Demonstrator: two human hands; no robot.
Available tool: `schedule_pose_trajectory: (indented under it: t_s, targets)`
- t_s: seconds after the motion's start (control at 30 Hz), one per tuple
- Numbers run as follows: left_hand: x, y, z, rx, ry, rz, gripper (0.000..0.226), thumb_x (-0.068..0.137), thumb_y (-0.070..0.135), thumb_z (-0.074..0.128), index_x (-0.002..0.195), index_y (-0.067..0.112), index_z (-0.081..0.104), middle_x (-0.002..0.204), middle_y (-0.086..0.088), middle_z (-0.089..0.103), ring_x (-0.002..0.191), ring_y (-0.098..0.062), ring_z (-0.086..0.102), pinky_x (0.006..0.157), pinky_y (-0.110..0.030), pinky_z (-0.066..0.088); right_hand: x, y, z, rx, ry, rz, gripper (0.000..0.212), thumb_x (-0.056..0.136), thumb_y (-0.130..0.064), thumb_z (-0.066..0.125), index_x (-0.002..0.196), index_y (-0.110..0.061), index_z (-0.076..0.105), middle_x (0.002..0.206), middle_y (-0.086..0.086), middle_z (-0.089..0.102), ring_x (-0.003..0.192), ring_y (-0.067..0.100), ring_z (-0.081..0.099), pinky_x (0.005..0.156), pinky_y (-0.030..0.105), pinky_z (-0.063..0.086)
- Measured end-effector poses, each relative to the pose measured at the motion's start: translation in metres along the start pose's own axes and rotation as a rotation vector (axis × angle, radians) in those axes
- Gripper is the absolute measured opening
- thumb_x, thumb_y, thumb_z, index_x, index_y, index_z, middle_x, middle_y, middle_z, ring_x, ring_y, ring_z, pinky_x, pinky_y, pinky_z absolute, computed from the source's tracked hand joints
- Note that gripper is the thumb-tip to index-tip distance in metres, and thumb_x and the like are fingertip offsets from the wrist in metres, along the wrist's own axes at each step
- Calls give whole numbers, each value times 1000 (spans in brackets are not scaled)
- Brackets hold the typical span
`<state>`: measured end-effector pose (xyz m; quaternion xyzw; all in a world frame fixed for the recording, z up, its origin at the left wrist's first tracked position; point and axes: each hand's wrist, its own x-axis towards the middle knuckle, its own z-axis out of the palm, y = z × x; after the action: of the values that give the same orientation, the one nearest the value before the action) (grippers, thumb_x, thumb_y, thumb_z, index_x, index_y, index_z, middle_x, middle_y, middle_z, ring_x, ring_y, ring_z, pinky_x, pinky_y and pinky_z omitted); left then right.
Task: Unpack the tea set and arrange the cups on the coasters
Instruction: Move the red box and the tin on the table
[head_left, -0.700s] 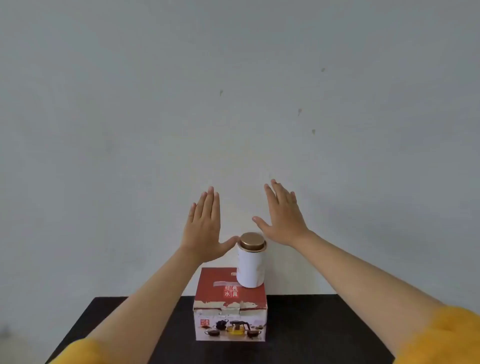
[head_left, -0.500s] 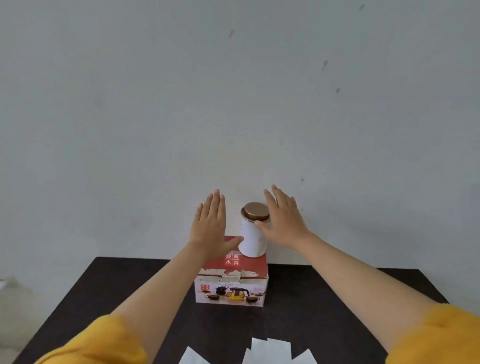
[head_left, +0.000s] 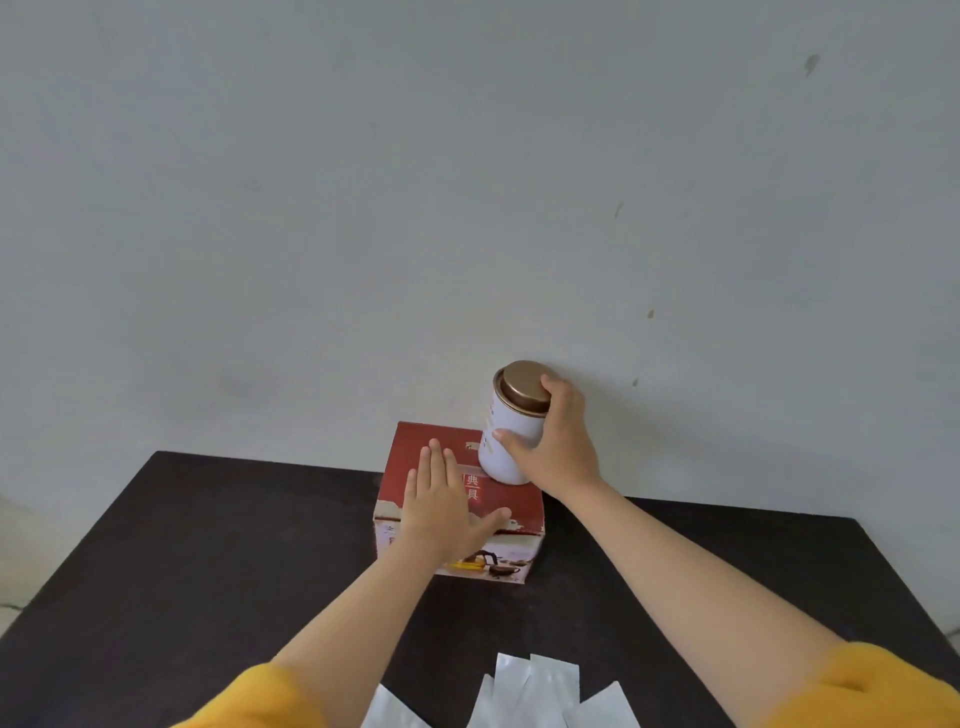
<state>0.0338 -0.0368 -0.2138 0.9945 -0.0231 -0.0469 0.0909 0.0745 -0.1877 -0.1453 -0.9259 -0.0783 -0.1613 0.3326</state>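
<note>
1. A red and white tea set box (head_left: 415, 441) sits on a dark table (head_left: 208, 545), against the pale wall (head_left: 363, 208); its front panel shows a printed teapot and cups
2. The box lies at about 12 o'clock from the person, near the table's far edge
3. The left hand (head_left: 441, 506) lies flat on the box lid, fingers straight and together, thumb splayed towards 3 o'clock
4. A white tin canister (head_left: 506, 431) with a bronze lid (head_left: 522, 384) stands at the lid's 2 o'clock corner, tilted so its top leans away towards the wall
5. The right hand (head_left: 553, 441) is wrapped round the canister: fingers curl over the lid rim on the far side, thumb pressed on the white body
6. Whether the canister's base touches the box all round cannot be told
7. At 6 o'clock, near the table's front edge, lie several white paper sheets (head_left: 535, 691), overlapping, partly cut off by the picture's bottom
8. Both forearms are bare, with yellow sleeves (head_left: 872, 686) pushed up
</note>
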Motion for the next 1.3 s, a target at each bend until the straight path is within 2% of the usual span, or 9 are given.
schedule_pose_trajectory:
  t_s: [0.1, 0.33, 0.53, 0.67, 0.77, 0.9, 1.0, 1.17, 1.3]
  targets:
    - [0, 0, 10, 34, -1, -14, 110, 79, 83, 16, 148, 3, -13, 157, -16, -19, 145, -31, -18, 117, -43, -4, -1, 4, 10, 36, 28, -13, 90, 76, -39, 78, 144, -16, 24, 146, 8, 27, 127, 22, 46, 91, 25, 43]
    - [-2, 3, 7, 59, -46, -33, 109, 79, 83, 15, 148, 4, -15, 156, -17, -21, 144, -31, -20, 117, -44, -5, -2, 9, 10, 51, -12, -42, 90, 79, -40, 75, 146, -12, 21, 146, 14, 24, 126, 27, 46, 96, 28, 43]
    - [-22, 32, -4, 81, -39, -32, 84, 96, 59, 22, 149, 2, -10, 157, -20, -16, 145, -34, -13, 119, -46, 3, -25, 24, -25, 54, 15, -10, 85, 82, -35, 73, 145, -9, 21, 147, 16, 20, 128, 29, 44, 100, 29, 41]
    - [-33, 61, -5, 108, -24, 85, 83, 96, 58, 27, 150, 5, -8, 157, -18, -15, 145, -34, -12, 119, -45, 3, -55, 66, -65, -37, 42, 21, 84, 82, -34, 73, 143, -11, 21, 147, 15, 19, 127, 31, 46, 97, 36, 47]
    - [-36, 87, 1, 105, -51, 125, 85, 95, 60, 28, 150, 7, -9, 157, -16, -20, 145, -34, -16, 118, -46, 2, -76, 103, -97, -44, 44, 103, 82, 78, -36, 77, 139, -15, 26, 143, 9, 25, 120, 28, 52, 90, 36, 51]
    - [-35, 105, 17, 123, -131, 83, 95, 90, 66, 30, 149, 7, -15, 155, -16, -24, 143, -33, -20, 118, -48, 1, -101, 155, -130, -48, 26, 196, 80, 71, -33, 82, 132, -20, 34, 136, 3, 33, 109, 26, 57, 79, 32, 52]
    - [-35, 110, 29, 149, -102, 23, 106, 82, 77, 31, 148, 11, -17, 155, -13, -26, 143, -32, -21, 117, -47, -3, -113, 196, -148, -61, 22, 252, 80, 67, -33, 85, 129, -22, 36, 134, 2, 35, 107, 25, 58, 76, 29, 50]
    - [-30, 112, 41, 218, -40, -29, 117, 72, 87, 28, 148, 12, -18, 156, -11, -25, 144, -31, -20, 116, -47, -4, -120, 265, -174, -83, 77, 377, 82, 64, -34, 87, 127, -23, 36, 130, 5, 38, 103, 27, 57, 71, 35, 52]
    - [-29, 114, 47, 219, -3, -51, 119, 70, 88, 31, 150, 11, -13, 157, -10, -21, 145, -30, -17, 117, -46, -2, -119, 312, -188, -65, 119, 477, 86, 63, -31, 88, 130, -20, 34, 133, 10, 36, 106, 31, 56, 75, 40, 54]
